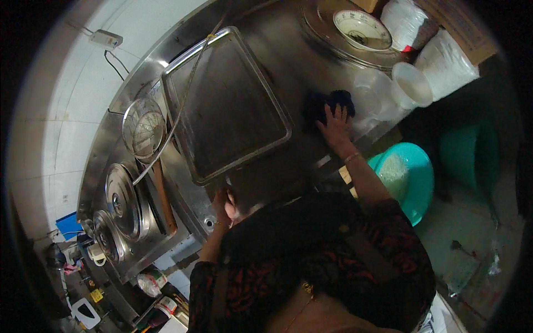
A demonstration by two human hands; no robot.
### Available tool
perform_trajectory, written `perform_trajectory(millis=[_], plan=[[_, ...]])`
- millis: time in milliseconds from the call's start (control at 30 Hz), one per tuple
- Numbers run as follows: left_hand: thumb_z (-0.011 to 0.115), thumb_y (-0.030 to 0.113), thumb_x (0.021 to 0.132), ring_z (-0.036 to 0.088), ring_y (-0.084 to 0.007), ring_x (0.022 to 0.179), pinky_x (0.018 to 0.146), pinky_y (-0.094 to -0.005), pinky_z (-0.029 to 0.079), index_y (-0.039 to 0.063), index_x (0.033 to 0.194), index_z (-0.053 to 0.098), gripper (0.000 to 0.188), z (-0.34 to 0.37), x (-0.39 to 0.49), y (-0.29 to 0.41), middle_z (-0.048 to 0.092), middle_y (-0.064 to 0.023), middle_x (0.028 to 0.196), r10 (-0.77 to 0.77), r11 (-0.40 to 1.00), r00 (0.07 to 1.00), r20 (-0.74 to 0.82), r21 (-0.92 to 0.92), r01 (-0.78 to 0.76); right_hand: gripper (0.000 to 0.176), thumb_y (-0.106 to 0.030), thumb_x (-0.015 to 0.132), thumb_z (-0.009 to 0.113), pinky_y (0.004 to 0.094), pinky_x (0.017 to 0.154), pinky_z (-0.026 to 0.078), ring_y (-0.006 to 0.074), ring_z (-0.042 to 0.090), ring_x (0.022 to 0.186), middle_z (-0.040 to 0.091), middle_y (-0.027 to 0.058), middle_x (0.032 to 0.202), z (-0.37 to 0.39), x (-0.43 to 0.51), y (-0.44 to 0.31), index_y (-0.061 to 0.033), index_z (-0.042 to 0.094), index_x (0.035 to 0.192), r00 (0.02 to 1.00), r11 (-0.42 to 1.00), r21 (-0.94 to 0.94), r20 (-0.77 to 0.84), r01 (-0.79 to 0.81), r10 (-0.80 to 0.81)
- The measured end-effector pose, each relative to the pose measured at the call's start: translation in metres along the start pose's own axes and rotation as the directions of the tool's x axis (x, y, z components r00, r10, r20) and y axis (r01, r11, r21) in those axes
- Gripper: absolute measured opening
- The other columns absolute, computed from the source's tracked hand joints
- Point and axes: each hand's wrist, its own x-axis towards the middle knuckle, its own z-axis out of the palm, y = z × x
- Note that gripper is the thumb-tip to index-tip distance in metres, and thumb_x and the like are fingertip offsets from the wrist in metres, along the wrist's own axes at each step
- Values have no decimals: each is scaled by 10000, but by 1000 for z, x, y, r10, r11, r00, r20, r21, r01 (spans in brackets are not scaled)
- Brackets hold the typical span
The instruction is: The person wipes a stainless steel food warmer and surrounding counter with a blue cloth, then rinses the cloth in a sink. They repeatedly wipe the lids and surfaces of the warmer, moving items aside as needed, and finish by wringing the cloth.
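Observation:
My right hand (338, 128) presses on a dark blue cloth (343, 98), fingers spread over it, on the stainless steel worktop (287, 37). Left of the cloth stands a large rectangular metal tray (229, 104) with a raised, rounded rim. My left hand (225, 207) is low near the worktop's front edge, just below the tray's near corner. Its fingers are curled and in shadow, and whether they hold anything is unclear. To the right of the cloth, translucent plastic bowls (370, 93) stand close to my right hand.
A patterned bowl (362, 30) rests on a round metal lid (318, 25) at the back. Wrapped white stacks (447, 62) stand at right. A wire strainer (143, 129) and pot lids (123, 200) lie left; a thin pale hose (187, 89) crosses the tray. Below right is a turquoise basin (420, 175).

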Motion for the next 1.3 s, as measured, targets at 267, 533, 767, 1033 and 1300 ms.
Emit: perform_trajectory(millis=[267, 533, 767, 1033, 1300], plan=[[515, 138, 821, 531, -333, 697, 588, -388, 414, 79, 835, 528, 62, 25, -12, -40, 529, -149, 752, -126, 981, 990, 57, -142, 133, 665, -373, 808, 600, 608, 1010, 214, 432, 224, 1305, 321, 278, 1350, 40, 112, -35, -76, 348, 1347, 998, 997, -73, 51, 35, -31], [485, 284, 927, 537, -197, 921, 793, -349, 447, 76, 996, 557, 231, 44, -46, -29, 583, -28, 939, -377, -393, 919, 114, -918, -47, 547, -326, 897, 430, 586, 1037, 180, 359, 206, 1342, 324, 201, 1388, 127, 313, -54, -108, 304, 1383, 941, 942, -52, -54, 333, -335], [509, 334, 913, 568, -170, 877, 818, -329, 531, 109, 1109, 557, 302, 57, -124, -126, 594, -14, 925, -622, -637, 588, 518, -770, 4, 569, -444, 883, 426, 594, 1022, 188, 307, 222, 1345, 367, 138, 1378, 141, 473, -90, -144, 350, 1361, 952, 960, -1, -131, -280, 278], [562, 283, 891, 575, -151, 734, 590, -270, 511, 112, 1125, 538, 291, 32, -81, -76, 597, -16, 824, -401, -87, 862, 309, -950, 300, 515, -405, 851, 496, 510, 988, 288, 285, 338, 1263, 444, 128, 1303, 182, 459, -191, -142, 431, 1289, 766, 769, 23, -104, 639, -634], [556, 255, 871, 533, -166, 714, 647, -303, 438, 58, 953, 548, 213, 15, -27, -9, 572, -52, 798, -478, 332, 874, 91, -902, 276, 468, -306, 843, 534, 532, 1013, 258, 260, 288, 1311, 387, 86, 1360, 151, 344, -112, -146, 448, 1274, 684, 689, 23, 105, 724, -722]])
